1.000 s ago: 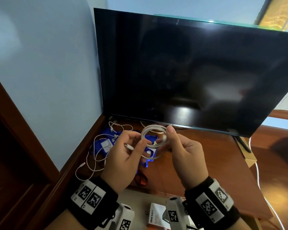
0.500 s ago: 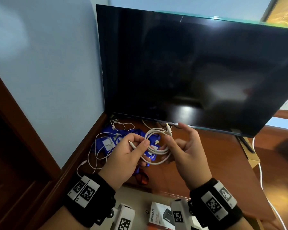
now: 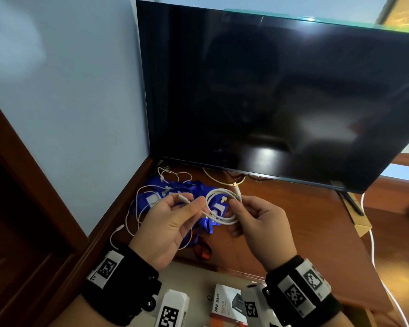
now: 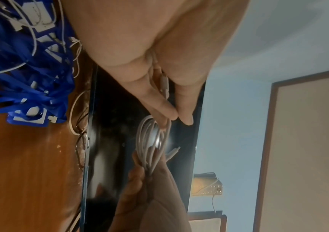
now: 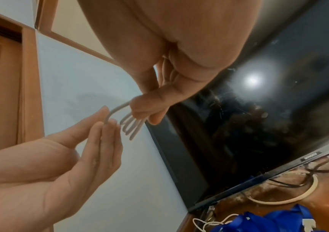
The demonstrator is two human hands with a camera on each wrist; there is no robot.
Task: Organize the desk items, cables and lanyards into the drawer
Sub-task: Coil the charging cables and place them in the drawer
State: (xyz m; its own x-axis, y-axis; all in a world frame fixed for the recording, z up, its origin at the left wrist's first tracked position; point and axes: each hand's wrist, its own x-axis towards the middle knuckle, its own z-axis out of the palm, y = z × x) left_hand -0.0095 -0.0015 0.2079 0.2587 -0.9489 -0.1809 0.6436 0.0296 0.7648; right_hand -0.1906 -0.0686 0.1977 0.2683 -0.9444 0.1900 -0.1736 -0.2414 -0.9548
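head view, two hands, left hand [image 3: 168, 228] and right hand [image 3: 260, 226] each pinching one coiled white cable [image 3: 222, 206]

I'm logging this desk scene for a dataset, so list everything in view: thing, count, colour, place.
white cable: one, white, coiled in loops, held above the desk between both hands
lanyards: a pile, count unclear, blue with white badge cards, on the desk at its left rear
thin cables: count unclear, white, tangled over the lanyards
monitor: one, black, screen off, at the back of the desk
desk: one, reddish-brown wood
small box: one, white with orange, below the desk's front edge
left hand: pinches one end of the white cable
right hand: pinches the coil
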